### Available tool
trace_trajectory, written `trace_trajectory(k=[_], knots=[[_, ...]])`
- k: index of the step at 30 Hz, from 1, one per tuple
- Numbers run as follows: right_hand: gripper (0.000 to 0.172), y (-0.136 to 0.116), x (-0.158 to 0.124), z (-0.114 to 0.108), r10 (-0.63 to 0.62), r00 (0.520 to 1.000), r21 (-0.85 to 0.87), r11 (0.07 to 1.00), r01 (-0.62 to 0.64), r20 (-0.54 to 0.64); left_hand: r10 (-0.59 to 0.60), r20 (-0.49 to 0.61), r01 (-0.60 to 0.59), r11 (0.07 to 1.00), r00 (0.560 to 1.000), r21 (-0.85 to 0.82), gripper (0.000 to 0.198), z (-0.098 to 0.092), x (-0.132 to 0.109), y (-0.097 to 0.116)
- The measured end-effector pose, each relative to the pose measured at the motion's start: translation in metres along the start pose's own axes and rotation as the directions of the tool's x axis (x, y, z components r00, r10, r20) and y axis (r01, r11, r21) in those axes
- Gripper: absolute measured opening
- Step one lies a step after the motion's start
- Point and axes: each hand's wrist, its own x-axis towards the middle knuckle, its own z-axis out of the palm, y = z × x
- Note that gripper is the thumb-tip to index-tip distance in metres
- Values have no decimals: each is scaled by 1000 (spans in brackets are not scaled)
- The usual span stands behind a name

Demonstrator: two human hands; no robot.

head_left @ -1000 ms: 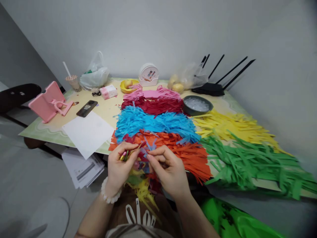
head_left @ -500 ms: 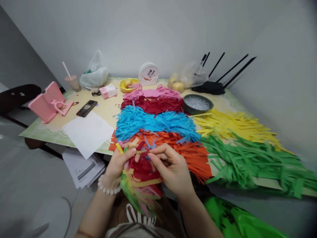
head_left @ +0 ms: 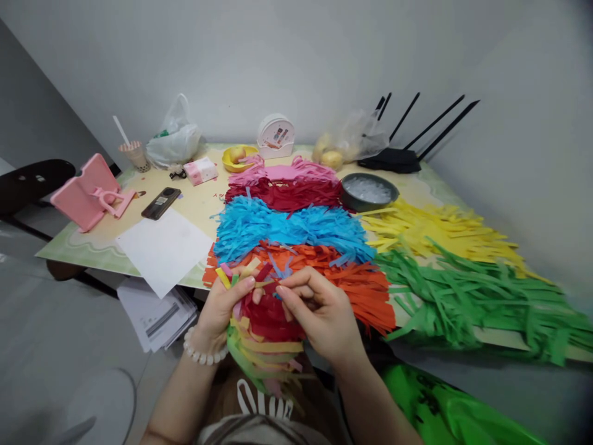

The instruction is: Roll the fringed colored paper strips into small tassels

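My left hand [head_left: 231, 303], with a white bead bracelet at the wrist, is closed around a bundle of multicoloured paper strips [head_left: 266, 337]. Red, yellow, pink and green strips hang from it over my lap, and short ends poke up above the thumb. Close beside it, my right hand [head_left: 324, 315] pinches a thin strip between thumb and forefinger at the bundle's top. Just beyond both hands lies a pile of orange strips [head_left: 365, 290], partly hidden by them. Behind that come blue strips [head_left: 291, 225], dark red strips [head_left: 287, 196] and pink strips [head_left: 282, 173].
Yellow strips [head_left: 445, 232] and green strips [head_left: 477, 296] spread along the right side. A dark bowl [head_left: 352, 201], a router [head_left: 391, 161] and a bagged fruit [head_left: 331, 159] stand behind. To the left are white paper [head_left: 162, 250], a phone [head_left: 161, 203], a pink stand [head_left: 88, 194] and a drink cup [head_left: 134, 156].
Both hands keep nearly the same place and grip. The hanging strips of the bundle have swung and shifted a little, and the view has moved slightly.
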Motion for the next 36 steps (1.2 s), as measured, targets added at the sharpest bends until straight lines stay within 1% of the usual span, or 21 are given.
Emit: trace_trajectory(k=[3,6,12,16,19,21,25,27,30,33,36], knots=[[19,-1,1,0,8,1000,8,1000,-8,5,-21,19,22,998,1000,-51,44,1,0,0],[20,-1,1,-1,9,1000,5,1000,-9,-2,-23,23,25,995,999,-93,42,2,1,-1],[19,-1,0,-1,22,1000,47,999,-23,17,1,16,-1,1000,1000,10,45,-1,1,-4],[18,0,0,-1,12,1000,53,999,-13,6,17,-21,-18,998,1000,-55,40,1,0,-2],[17,0,-1,-1,19,1000,56,998,-20,16,-6,-9,5,997,1000,-75,40,2,0,0],[18,0,-1,-2,34,999,56,998,-35,26,-6,11,6,999,1000,-51,41,2,0,0],[18,-1,0,-3,71,996,52,996,-74,59,28,56,-30,999,998,31,44,-1,1,-2],[18,-2,1,-4,77,994,62,995,-82,74,35,61,-39,997,998,62,43,-2,1,-3],[18,-3,3,-6,79,993,83,993,-87,89,41,49,-44,997,998,70,40,-1,3,-3],[18,-2,3,-7,87,992,92,991,-96,94,53,43,-55,997,998,45,44,-1,4,-2],[18,-1,2,-7,72,994,100,992,-80,78,67,61,-72,994,996,87,46,-3,3,-3]])
